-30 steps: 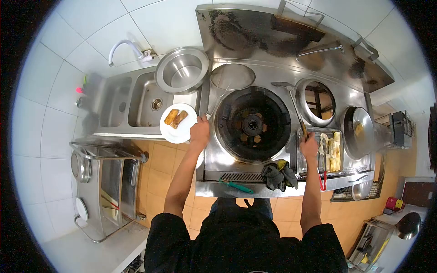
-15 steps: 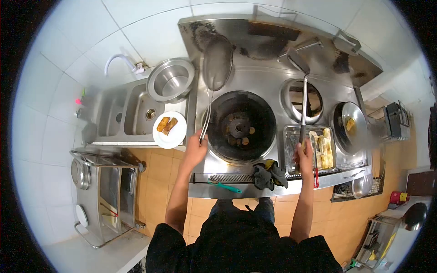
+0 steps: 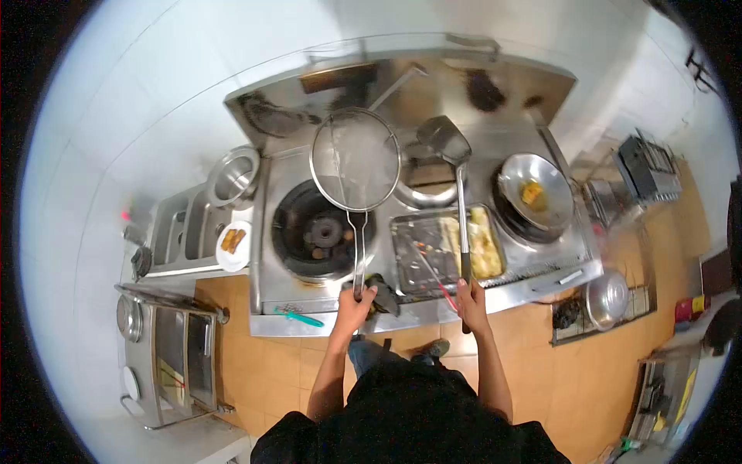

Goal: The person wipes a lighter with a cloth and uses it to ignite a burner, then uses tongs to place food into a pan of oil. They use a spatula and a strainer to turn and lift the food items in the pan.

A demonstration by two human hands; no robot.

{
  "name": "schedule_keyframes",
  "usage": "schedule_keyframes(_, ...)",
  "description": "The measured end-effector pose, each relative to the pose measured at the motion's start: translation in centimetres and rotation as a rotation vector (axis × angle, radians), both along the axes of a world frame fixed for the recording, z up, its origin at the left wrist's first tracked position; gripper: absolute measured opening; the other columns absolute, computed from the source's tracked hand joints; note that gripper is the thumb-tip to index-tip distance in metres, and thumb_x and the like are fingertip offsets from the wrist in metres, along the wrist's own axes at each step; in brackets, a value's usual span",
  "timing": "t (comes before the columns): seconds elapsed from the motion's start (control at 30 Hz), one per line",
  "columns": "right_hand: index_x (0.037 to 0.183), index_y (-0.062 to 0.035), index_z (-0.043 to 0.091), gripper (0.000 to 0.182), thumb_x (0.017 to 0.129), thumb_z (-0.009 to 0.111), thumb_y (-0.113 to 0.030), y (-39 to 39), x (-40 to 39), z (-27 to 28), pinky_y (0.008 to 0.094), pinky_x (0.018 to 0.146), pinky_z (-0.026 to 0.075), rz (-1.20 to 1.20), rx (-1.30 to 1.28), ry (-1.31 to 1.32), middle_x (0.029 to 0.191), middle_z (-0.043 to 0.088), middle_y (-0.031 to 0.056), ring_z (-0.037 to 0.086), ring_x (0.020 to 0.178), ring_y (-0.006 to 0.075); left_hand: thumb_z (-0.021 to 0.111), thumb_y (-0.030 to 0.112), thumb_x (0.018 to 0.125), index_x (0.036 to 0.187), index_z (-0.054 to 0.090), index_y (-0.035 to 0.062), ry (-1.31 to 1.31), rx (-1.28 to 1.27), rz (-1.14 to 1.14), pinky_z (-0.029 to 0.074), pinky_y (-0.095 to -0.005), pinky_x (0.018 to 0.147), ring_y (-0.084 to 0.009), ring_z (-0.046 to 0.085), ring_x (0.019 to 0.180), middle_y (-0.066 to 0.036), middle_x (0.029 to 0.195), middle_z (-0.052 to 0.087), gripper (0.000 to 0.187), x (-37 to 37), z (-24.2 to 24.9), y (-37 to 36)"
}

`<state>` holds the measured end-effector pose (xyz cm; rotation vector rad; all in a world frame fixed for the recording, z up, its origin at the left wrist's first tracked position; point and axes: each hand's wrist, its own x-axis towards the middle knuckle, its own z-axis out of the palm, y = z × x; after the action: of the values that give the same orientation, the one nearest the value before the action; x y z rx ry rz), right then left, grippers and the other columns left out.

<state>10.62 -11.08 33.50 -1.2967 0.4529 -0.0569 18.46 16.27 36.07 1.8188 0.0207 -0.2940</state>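
My left hand point(image 3: 356, 308) is closed round the handle of a round wire-mesh strainer point(image 3: 355, 158), raised over the stove between the black wok burner point(image 3: 297, 247) and the back. In my right hand point(image 3: 472, 303) is the dark handle of a wok spatula point(image 3: 444, 139), its blade pointing toward the backsplash. Beneath the spatula lies a metal tray point(image 3: 410, 271) with pale yellow food pieces point(image 3: 483, 247) and red-handled tongs point(image 3: 437, 278). Right of the tray, a wok point(image 3: 553, 197) holds a golden-brown piece of food point(image 3: 532, 192). Dark gloves point(image 3: 384, 298) lie by my left hand.
A teal-handled peeler-like tool point(image 3: 301, 318) lies on the stove's front edge. At left are a white plate point(image 3: 242, 257) with browned food, a metal pot point(image 3: 234, 176) and a double sink point(image 3: 202, 232). A steel cart point(image 3: 166, 309) stands below them.
My view has turned and shifted right. The strainer has swung from beside the left burner rightward, its mesh now facing me. My right hand still holds the spatula.
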Motion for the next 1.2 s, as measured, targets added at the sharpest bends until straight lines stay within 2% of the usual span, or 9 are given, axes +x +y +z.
schedule_keyframes(0.17,0.077,-0.0132,0.044,0.031,0.103,0.05,-0.03,-6.1,-5.4,0.5,0.0218,0.035,0.023,-0.169,-0.244,0.025,0.056,0.038,-0.0082,0.03,0.04,0.0028,0.067,0.027,0.093,0.061,0.047,0.0065,0.123,-0.088,-0.075,0.026,-0.03,0.045,-0.0062,0.036,0.048,0.005,0.052,0.04,0.042,-3.6,-1.6,-8.8)
schedule_keyframes(0.37,0.077,-0.0105,0.045,0.03,0.102,0.05,-0.028,-12.0,-9.5,0.9,0.0243,0.042,0.029,-0.24,-0.12,0.071,0.058,0.038,-0.0072,0.034,0.048,0.0028,0.064,0.03,0.095,0.072,0.059,0.0009,0.088,-0.014,-0.268,0.027,-0.0314,0.046,-0.0083,0.037,0.049,0.004,0.054,0.04,0.037,-4.2,-3.4,-15.0)
schedule_keyframes(0.43,0.077,-0.0101,0.045,0.031,0.102,0.05,-0.027,-13.5,-9.7,1.7,0.0243,0.042,0.029,-0.293,-0.194,0.044,0.058,0.039,-0.0069,0.035,0.048,0.0032,0.058,0.031,0.098,0.075,0.053,0.0017,-0.211,0.116,-0.334,0.031,-0.034,0.047,-0.0115,0.039,0.05,0.004,0.052,0.042,0.037,-4.0,-3.7,-16.7)
schedule_keyframes(0.57,0.084,-0.0082,0.05,0.025,0.102,0.05,-0.026,-17.7,-9.7,3.9,0.0232,0.045,0.028,-0.381,-0.278,-0.014,0.059,0.038,-0.0077,0.034,0.051,0.0024,0.044,0.038,0.104,0.087,0.062,-0.0039,-0.073,0.12,-0.405,0.044,-0.0331,0.053,-0.011,0.053,0.055,-0.004,0.054,0.046,0.049,-3.8,-0.5,-19.9)
schedule_keyframes(0.6,0.087,-0.0075,0.052,0.023,0.101,0.05,-0.026,-19.3,-9.5,3.3,0.0227,0.046,0.028,-0.41,-0.272,-0.087,0.061,0.039,-0.0081,0.034,0.054,0.0021,0.038,0.039,0.106,0.082,0.058,-0.0059,-0.165,0.201,-0.426,0.048,-0.0346,0.052,-0.0161,0.061,0.053,-0.007,0.053,0.049,0.054,-3.4,-1.5,-20.5)
schedule_keyframes(0.77,0.082,-0.0092,0.046,0.026,0.103,0.047,-0.024,-24.6,-7.5,6.5,0.0221,0.044,0.028,-0.425,-0.123,-0.275,0.062,0.042,-0.0065,0.035,0.051,0.0027,0.039,0.039,0.105,0.08,0.056,-0.0041,-0.112,0.261,-0.465,0.042,-0.0398,0.041,-0.0223,0.054,0.039,-0.012,0.056,0.054,0.053,-2.5,-1.7,-25.4)
schedule_keyframes(0.87,0.084,-0.0102,0.045,0.029,0.104,0.046,-0.031,-28.5,-6.6,3.9,0.0218,0.04,0.028,-0.325,-0.212,-0.222,0.059,0.041,-0.005,0.034,0.045,0.0045,0.044,0.031,0.103,0.087,0.058,-0.0048,-0.234,0.348,-0.46,0.044,-0.0483,0.056,-0.0439,0.06,0.061,-0.025,0.062,0.055,0.042,-1.7,-1.9,-29.1)
schedule_keyframes(0.97,0.076,-0.0114,0.044,0.031,0.103,0.048,-0.026,-31.6,-6.4,5.2,0.0236,0.043,0.027,-0.255,-0.169,-0.015,0.06,0.039,-0.0067,0.034,0.049,0.0037,0.047,0.028,0.102,0.091,0.059,-0.0058,-0.308,0.319,-0.426,0.044,-0.0514,0.064,-0.0505,0.058,0.075,-0.03,0.07,0.057,0.038,-1.6,-2.0,-32.5)
schedule_keyframes(1.2,0.081,-0.0116,0.046,0.028,0.104,0.047,-0.028,-38.7,-6.6,7.0,0.0219,0.044,0.027,-0.296,-0.112,-0.083,0.061,0.038,-0.0074,0.037,0.051,0.003,0.05,0.027,0.1,0.089,0.062,-0.0054,-0.23,0.437,-0.434,0.046,-0.0552,0.065,-0.0502,0.06,0.072,-0.031,0.071,0.06,0.037,-0.8,-2.4,-38.2)
